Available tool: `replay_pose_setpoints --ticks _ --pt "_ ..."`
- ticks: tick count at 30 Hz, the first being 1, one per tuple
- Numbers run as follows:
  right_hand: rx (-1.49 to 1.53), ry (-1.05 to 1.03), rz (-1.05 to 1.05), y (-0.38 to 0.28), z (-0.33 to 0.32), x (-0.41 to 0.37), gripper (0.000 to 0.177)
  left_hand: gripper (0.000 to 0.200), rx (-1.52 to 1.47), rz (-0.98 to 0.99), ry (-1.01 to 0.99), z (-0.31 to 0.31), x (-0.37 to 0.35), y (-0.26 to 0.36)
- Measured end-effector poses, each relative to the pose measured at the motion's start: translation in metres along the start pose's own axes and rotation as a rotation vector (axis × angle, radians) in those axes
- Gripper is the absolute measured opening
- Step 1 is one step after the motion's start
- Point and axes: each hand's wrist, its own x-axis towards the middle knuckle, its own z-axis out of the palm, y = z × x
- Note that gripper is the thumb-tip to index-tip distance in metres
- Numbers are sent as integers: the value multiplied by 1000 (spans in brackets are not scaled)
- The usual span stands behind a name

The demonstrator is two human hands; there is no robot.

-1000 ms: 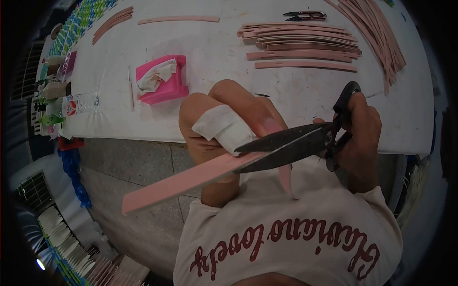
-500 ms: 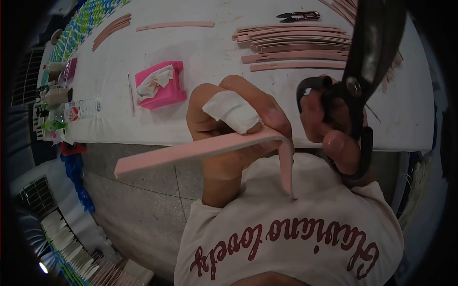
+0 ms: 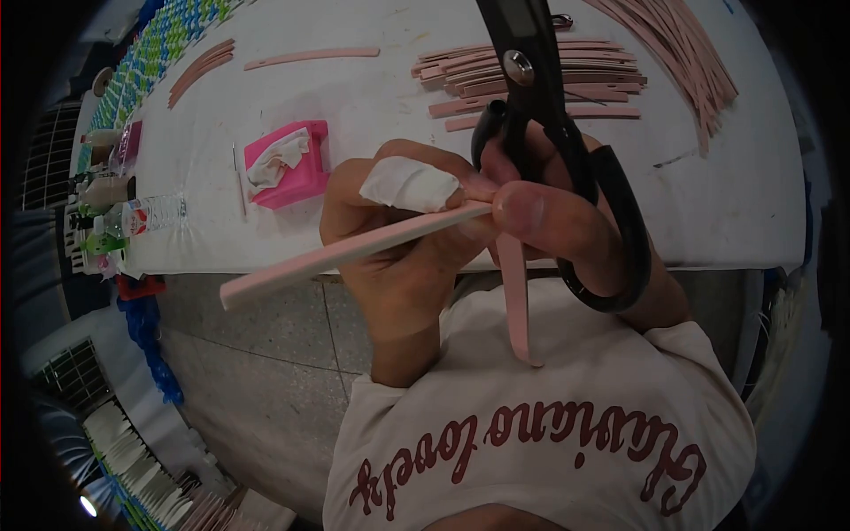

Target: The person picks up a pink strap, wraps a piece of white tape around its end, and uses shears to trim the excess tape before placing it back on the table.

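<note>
My left hand [image 3: 390, 239], with white tape [image 3: 412, 186] wrapped round one finger, pinches a pink strap [image 3: 345, 257]. The strap has a pale edge; one end points left and the other hangs down in front of the shirt, folded at the fingertips. My right hand [image 3: 567, 226] keeps black-handled scissors [image 3: 553, 115] hooked in its fingers, blades pointing up and away. Its thumb also presses on the strap at the fold, touching the left fingertips. The fingers behind the scissor handles are partly hidden.
On the white table [image 3: 354, 106] lie a stack of pink straps [image 3: 531, 66], a fanned bundle of straps [image 3: 677, 62] and a few more straps [image 3: 202, 69] at left. A pink box [image 3: 297, 181] holds crumpled tissue. A plastic bottle [image 3: 146, 215] stands near the left edge.
My right hand has come left with the scissors, and its thumb now touches the strap at the fold. The view has shifted slightly; the fanned bundle is less covered by the scissors.
</note>
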Motion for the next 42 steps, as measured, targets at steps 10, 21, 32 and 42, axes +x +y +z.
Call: replay_pose_setpoints --ticks 10,21,32,42 --pt "-40 25 7 18 -10 -4 34 19 112 18 50 6 0 2" --pt "33 -86 202 26 -17 -11 33 21 269 140 79 -3 3 2" --pt "126 -120 208 31 -20 -11 27 20 270 175 172 -11 6 3" --pt "119 -120 169 42 -24 -8 27 38 187 -24 55 -9 7 7"
